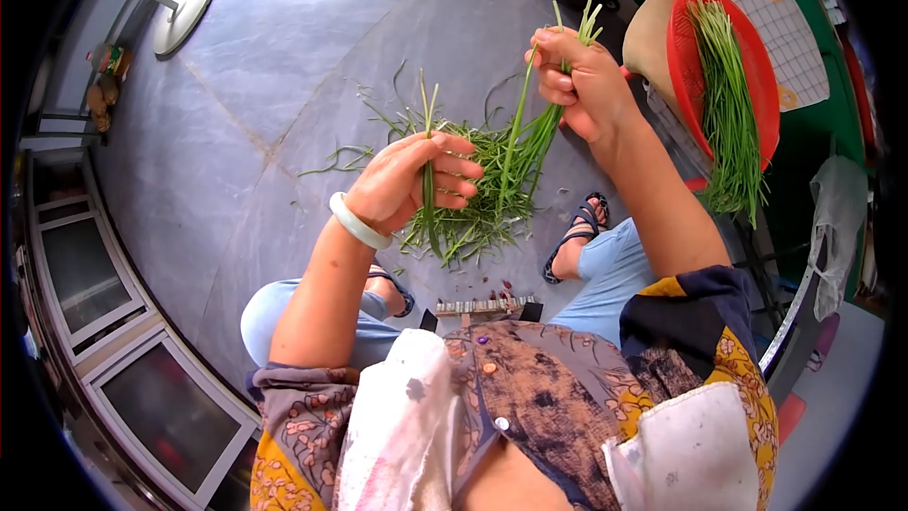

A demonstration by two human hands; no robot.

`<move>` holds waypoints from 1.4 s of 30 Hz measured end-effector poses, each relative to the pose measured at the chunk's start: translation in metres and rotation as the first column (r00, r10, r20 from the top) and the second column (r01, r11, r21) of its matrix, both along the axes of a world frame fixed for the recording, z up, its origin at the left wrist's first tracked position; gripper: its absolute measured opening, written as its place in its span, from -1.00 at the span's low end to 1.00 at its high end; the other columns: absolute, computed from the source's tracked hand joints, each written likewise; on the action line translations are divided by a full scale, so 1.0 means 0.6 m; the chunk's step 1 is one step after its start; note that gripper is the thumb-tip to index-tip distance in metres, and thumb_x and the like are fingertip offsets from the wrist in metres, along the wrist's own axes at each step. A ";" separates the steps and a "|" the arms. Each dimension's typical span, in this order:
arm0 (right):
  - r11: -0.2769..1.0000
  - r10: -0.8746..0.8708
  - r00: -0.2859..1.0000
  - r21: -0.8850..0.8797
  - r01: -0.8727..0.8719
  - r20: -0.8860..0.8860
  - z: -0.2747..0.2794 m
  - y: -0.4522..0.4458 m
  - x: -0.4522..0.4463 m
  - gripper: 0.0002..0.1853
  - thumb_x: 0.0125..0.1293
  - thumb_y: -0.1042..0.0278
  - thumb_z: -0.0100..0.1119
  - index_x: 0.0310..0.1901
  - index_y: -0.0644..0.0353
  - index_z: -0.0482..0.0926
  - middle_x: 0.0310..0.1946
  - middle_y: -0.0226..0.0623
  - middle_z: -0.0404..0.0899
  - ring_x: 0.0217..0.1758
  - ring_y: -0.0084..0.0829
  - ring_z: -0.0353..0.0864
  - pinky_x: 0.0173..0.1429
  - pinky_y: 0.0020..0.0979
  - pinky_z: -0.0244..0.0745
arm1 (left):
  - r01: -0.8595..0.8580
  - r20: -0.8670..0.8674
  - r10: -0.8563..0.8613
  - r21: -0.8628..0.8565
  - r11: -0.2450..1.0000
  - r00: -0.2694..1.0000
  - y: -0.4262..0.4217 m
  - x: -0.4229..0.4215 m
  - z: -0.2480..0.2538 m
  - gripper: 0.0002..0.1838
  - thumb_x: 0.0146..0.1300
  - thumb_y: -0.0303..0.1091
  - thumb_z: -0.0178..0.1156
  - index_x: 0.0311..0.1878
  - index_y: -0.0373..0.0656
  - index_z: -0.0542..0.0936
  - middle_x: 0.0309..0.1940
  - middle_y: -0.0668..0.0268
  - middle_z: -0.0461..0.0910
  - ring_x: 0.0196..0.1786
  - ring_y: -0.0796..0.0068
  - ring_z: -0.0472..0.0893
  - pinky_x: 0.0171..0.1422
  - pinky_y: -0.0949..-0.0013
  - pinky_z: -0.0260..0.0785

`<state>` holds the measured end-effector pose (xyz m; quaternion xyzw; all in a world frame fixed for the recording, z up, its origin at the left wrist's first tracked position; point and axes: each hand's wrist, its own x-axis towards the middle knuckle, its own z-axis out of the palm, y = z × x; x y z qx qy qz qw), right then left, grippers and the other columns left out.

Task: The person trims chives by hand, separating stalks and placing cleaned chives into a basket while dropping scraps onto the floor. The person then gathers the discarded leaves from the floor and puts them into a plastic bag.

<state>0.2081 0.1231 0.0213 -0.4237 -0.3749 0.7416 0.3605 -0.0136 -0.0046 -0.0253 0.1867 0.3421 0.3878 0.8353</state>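
My right hand is closed round a small bunch of garlic chives. Their pale stem ends stick up above the fist and the green leaves hang below it. Lower and to the left, my left hand, with a pale bangle at the wrist, pinches a few chive stalks by the thumb, the other fingers loosely extended. Beneath both hands, a loose heap of chive scraps lies on the grey floor, partly hidden by my left hand.
At right, a red plastic basket bears a large bundle of chives, beside a green surface with a checked cloth. A clear plastic bag hangs below. Glass-fronted cabinets line the left; a round stand base stands farther back.
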 end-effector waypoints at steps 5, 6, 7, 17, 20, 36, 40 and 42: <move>0.998 -0.026 0.997 0.053 0.022 0.069 0.005 0.007 0.003 -0.87 0.29 0.34 0.17 -0.37 0.15 0.47 -0.50 -0.43 0.48 -0.66 -0.76 0.13 -0.60 -0.63 -0.05 | 0.038 -0.029 -0.039 -0.009 0.999 0.999 0.000 0.003 0.008 -0.60 0.49 -0.17 -0.15 0.11 -0.30 0.46 -0.18 0.17 0.65 -0.22 0.37 0.65 -0.23 0.39 0.51; 0.998 0.004 0.995 0.069 -0.011 0.103 0.004 0.008 0.006 -0.87 0.28 0.34 0.18 -0.37 0.15 0.48 -0.51 -0.44 0.49 -0.65 -0.76 0.14 -0.60 -0.63 -0.05 | 0.026 -0.042 -0.026 -0.007 1.000 0.999 0.000 0.002 0.010 -0.59 0.48 -0.16 -0.15 0.11 -0.30 0.46 -0.19 0.18 0.65 -0.25 0.40 0.64 -0.29 0.43 0.45; 0.995 0.035 0.990 0.085 -0.046 0.134 0.003 0.009 0.004 -0.86 0.27 0.33 0.19 -0.38 0.14 0.48 -0.52 -0.44 0.50 -0.65 -0.76 0.15 -0.60 -0.63 -0.04 | 0.012 -0.056 -0.013 -0.003 1.000 0.998 0.000 -0.001 0.013 -0.58 0.48 -0.15 -0.16 0.12 -0.30 0.46 -0.19 0.20 0.65 -0.27 0.43 0.63 -0.34 0.47 0.40; 0.804 0.231 0.773 0.332 -0.494 0.591 -0.013 -0.027 -0.019 -0.75 0.21 0.21 0.31 -0.45 0.22 0.57 -0.58 -0.58 0.43 -0.52 -0.74 0.29 -0.45 -0.56 0.17 | -0.049 0.025 0.048 0.055 0.997 0.999 -0.001 -0.001 0.020 -0.63 0.39 -0.33 -0.17 0.12 -0.30 0.46 -0.21 0.23 0.61 -0.44 0.60 0.39 -0.46 0.57 0.13; 0.826 0.206 0.815 0.350 -0.441 0.542 -0.011 -0.043 -0.034 -0.74 0.23 0.22 0.30 -0.46 0.24 0.59 -0.62 -0.60 0.38 -0.52 -0.72 0.30 -0.45 -0.53 0.22 | -0.039 0.035 0.037 0.068 0.997 0.999 0.000 0.005 0.018 -0.66 0.38 -0.38 -0.14 0.12 -0.30 0.44 -0.21 0.21 0.61 -0.45 0.58 0.37 -0.43 0.58 0.13; 0.933 0.327 0.914 0.075 -0.353 0.240 -0.003 -0.072 -0.066 -0.83 0.29 0.34 0.15 -0.42 0.23 0.54 -0.55 -0.48 0.49 -0.49 -0.66 0.42 -0.44 -0.53 0.28 | -0.086 0.021 0.085 0.025 0.996 0.996 0.001 0.027 0.019 -0.64 0.49 -0.21 -0.12 0.02 -0.33 0.49 -0.17 0.17 0.60 -0.28 0.51 0.50 -0.19 0.47 0.39; 0.955 0.258 0.925 0.073 -0.289 0.280 -0.023 -0.066 -0.063 -0.84 0.29 0.30 0.17 -0.39 0.17 0.55 -0.52 -0.51 0.50 -0.55 -0.73 0.31 -0.50 -0.58 0.14 | -0.169 0.025 0.168 0.016 0.986 0.985 0.000 0.021 0.012 -0.67 0.50 -0.25 -0.14 0.00 -0.33 0.48 -0.14 0.09 0.60 -0.21 0.39 0.60 -0.07 0.33 0.50; 0.962 0.264 0.940 0.010 -0.273 0.214 -0.027 -0.062 -0.058 -0.86 0.31 0.28 0.18 -0.34 0.14 0.54 -0.50 -0.53 0.51 -0.62 -0.79 0.21 -0.58 -0.65 0.00 | -0.154 0.022 0.153 0.028 0.988 0.988 0.000 0.016 0.009 -0.68 0.49 -0.26 -0.14 -0.01 -0.32 0.48 -0.13 0.06 0.60 -0.19 0.35 0.62 -0.04 0.27 0.53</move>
